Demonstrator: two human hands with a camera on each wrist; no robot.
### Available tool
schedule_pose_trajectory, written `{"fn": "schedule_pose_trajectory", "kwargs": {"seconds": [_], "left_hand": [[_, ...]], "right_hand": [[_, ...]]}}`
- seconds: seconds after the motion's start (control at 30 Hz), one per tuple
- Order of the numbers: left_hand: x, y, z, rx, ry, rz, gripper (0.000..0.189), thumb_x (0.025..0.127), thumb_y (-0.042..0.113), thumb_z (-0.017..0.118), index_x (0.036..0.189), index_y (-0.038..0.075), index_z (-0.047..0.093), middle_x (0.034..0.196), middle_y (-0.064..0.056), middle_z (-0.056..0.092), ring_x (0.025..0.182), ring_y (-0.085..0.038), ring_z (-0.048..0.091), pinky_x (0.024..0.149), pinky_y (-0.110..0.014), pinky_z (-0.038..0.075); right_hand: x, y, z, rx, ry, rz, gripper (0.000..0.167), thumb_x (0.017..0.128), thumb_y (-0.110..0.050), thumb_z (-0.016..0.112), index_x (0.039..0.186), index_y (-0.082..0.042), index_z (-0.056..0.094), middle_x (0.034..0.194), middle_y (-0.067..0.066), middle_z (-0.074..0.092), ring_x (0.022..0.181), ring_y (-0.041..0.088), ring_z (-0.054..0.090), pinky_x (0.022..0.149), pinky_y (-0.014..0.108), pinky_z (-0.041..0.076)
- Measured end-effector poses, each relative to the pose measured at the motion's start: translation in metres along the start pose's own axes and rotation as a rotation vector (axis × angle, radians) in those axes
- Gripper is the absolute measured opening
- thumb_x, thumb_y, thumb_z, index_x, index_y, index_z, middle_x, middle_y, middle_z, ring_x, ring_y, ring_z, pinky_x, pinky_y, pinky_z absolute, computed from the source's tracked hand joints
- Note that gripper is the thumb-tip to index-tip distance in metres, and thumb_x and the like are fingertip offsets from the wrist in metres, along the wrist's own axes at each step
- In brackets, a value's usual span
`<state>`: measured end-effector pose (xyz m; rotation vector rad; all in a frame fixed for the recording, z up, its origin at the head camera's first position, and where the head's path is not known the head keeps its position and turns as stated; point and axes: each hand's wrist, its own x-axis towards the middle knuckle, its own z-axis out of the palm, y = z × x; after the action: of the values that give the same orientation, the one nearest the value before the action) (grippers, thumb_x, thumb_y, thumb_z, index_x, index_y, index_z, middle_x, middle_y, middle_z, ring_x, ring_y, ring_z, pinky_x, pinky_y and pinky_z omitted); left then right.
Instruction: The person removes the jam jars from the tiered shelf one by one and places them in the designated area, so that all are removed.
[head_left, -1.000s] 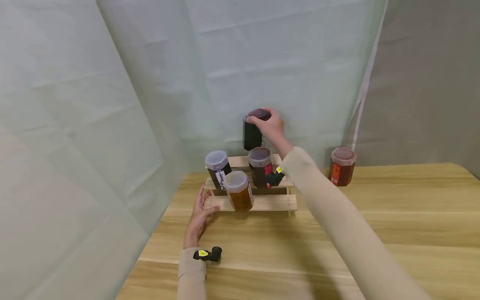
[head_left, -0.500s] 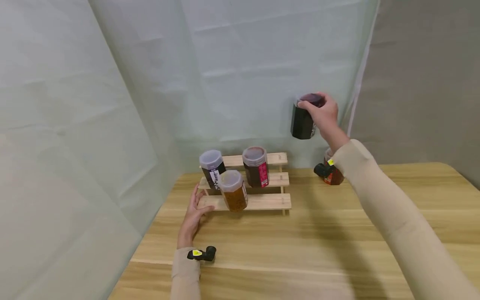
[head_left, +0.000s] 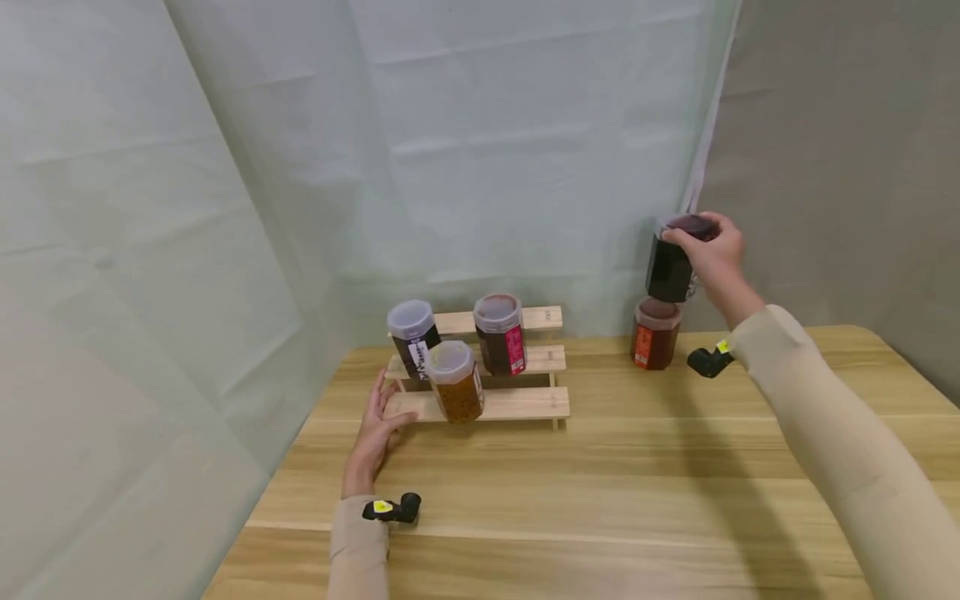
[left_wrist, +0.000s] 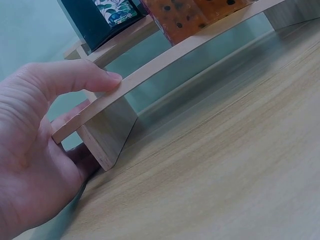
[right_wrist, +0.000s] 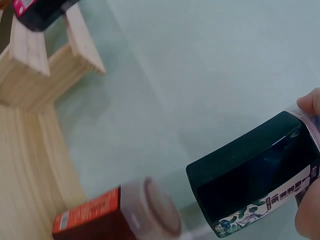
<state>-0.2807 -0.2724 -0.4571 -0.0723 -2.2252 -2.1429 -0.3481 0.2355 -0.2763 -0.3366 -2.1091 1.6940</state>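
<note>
My right hand point(head_left: 717, 254) grips a dark jar point(head_left: 670, 268) by its lid, fingers and thumb on opposite sides, up in the air. Behind and below it, a red-brown jar with an orange label point(head_left: 655, 337) stands on the table. My left hand point(head_left: 372, 433) holds the left end of a three-step wooden rack point(head_left: 525, 403). In the left wrist view, its thumb lies on the front step while the other fingers go behind the end. On the rack stand an amber jar point(head_left: 457, 392), a dark jar with a white label point(head_left: 415, 337) and a dark jar with a pink label point(head_left: 501, 337).
The wooden table point(head_left: 480, 500) ends at the back against a pale cloth point(head_left: 510, 167). A grey cloth point(head_left: 847, 167) hangs at the right, and more pale cloth borders the left side.
My right hand has carried the dark jar from above the rack's back to the right, first up, then down near the red-brown jar. The left hand has stayed on the rack.
</note>
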Motion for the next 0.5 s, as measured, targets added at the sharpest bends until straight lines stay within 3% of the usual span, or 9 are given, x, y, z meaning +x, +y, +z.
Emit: {"fn": "schedule_pose_trajectory", "kwargs": {"seconds": [0.3, 0.5], "left_hand": [[0.003, -0.003, 0.002, -0.003, 0.002, -0.001, 0.102, 0.083, -0.012, 0.061, 0.158, 0.023, 0.002, 0.162, -0.021, 0.016, 0.149, -0.036, 0.010, 0.120, -0.056, 0.008], [0.001, -0.003, 0.001, 0.005, 0.016, -0.007, 0.101, 0.083, -0.011, 0.061, 0.158, 0.023, 0.005, 0.161, -0.022, 0.016, 0.148, -0.039, 0.010, 0.119, -0.060, 0.006]], "right_hand": [[0.003, 0.022, -0.024, -0.082, 0.015, 0.049, 0.082, 0.084, -0.044, 0.069, 0.151, -0.013, 0.032, 0.150, 0.011, 0.038, 0.124, 0.016, 0.044, 0.110, 0.034, 0.042], [0.006, 0.036, -0.032, -0.072, 0.039, 0.101, 0.082, 0.083, -0.045, 0.070, 0.151, -0.017, 0.033, 0.148, 0.006, 0.039, 0.114, 0.007, 0.046, 0.096, 0.023, 0.045]]}}
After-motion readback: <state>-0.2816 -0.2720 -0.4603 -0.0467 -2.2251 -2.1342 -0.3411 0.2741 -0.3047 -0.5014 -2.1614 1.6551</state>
